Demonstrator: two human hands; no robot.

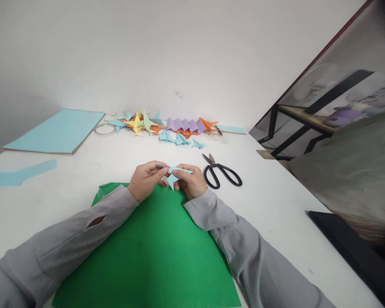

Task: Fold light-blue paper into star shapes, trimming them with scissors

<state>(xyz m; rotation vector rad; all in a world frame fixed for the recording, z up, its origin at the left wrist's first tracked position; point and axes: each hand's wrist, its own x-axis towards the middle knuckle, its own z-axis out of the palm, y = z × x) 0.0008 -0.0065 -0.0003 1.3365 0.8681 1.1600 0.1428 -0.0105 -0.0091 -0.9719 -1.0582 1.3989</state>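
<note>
Between my two hands is a small folded light-blue paper figure (171,181), with narrow points sticking out to the left, right and downward. My left hand (146,179) pinches its left part between thumb and fingers. On the other side, my right hand (192,179) grips the right part, thumb across the top. Fingertips hide some of the folds. Both hands are over the far edge of a green sheet (147,252). Black-handled scissors (218,171) lie just right of my right hand, blades pointing away and slightly parted.
Folded paper figures (143,123) in several colours lie along the wall, beside a purple pleated strip (186,125). Small blue figures (181,139) sit before them. At left are a stack of blue paper (56,130) and a blue offcut (22,172). A black object (343,252) lies at the right edge.
</note>
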